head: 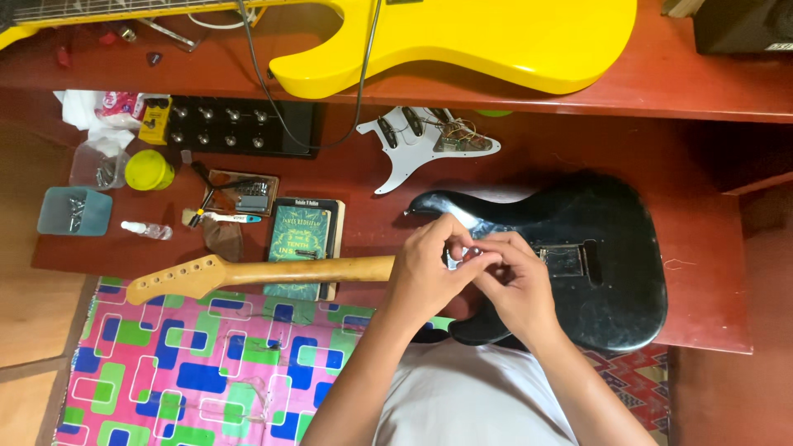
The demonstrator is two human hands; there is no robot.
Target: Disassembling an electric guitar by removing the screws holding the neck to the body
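Both hands' fingers (483,258) pinch a small metal part over black guitar body (570,256) at neck (273,271) joint, near tabletop (702,248) front edge. Risk: part slips, drops onto patterned cloth (206,363)

Two guitar bodies are in view, a yellow one (496,37) and a black one (595,248), along with one loose wooden neck (248,272) and one white pickguard (413,140). There are two hands (429,260) (516,285), both at the black body. Also counted: two stacked books (301,239), one blue tub (73,211), one yellow-green lid (149,169), one small white bottle (144,229).
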